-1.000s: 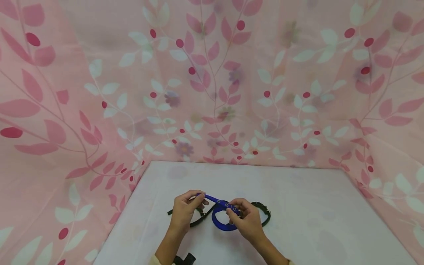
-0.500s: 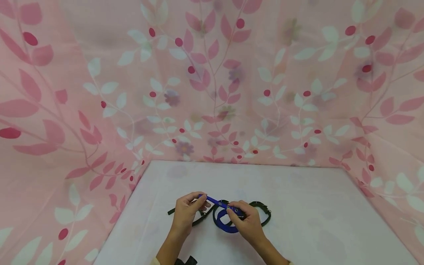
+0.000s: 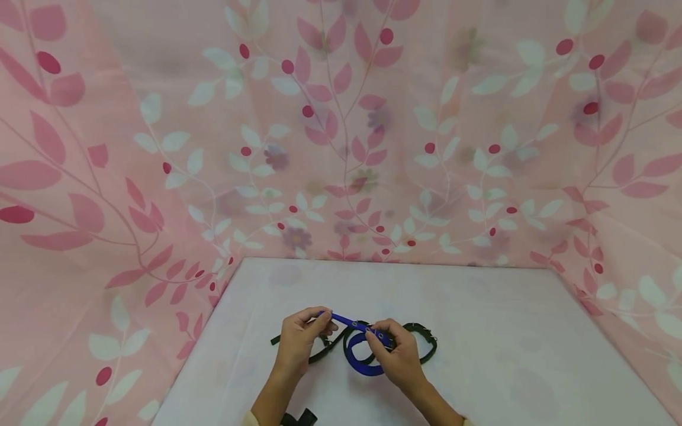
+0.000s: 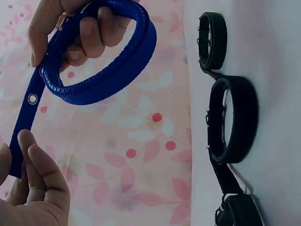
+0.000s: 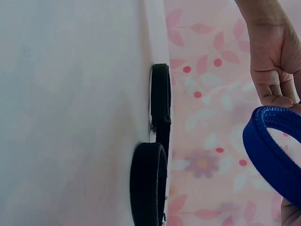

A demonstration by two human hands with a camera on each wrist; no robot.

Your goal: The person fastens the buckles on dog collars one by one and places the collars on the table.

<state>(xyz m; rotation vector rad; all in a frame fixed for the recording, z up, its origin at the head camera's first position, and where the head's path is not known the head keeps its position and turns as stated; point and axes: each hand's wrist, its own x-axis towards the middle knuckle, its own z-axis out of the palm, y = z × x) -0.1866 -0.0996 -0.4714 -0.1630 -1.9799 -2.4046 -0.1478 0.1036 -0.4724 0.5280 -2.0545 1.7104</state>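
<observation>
A blue buckle collar [image 3: 365,369] is held up between both hands, above the table. My left hand [image 3: 298,337] pinches the free end of its strap between thumb and fingers, as the left wrist view also shows. Metal-rimmed holes run along the strap. My right hand [image 3: 396,353] grips the collar close to its buckle, which the fingers partly cover. The closed blue loop [image 4: 113,89] hangs below that grip. In the right wrist view the blue loop [image 5: 265,146] shows in part, and most of the right hand is out of frame.
Behind the hands, a black collar [image 4: 244,117] stands on the white table [image 3: 506,355] between two dark green collars [image 4: 216,42]. A black object [image 3: 306,418] lies at the near edge, cut off by the frame. Pink floral cloth [image 3: 341,148] surrounds the table.
The blue loop has shifted slightly right and down, uncovering more of the black collar behind it. Both hands keep hold of the collar and have barely moved.
</observation>
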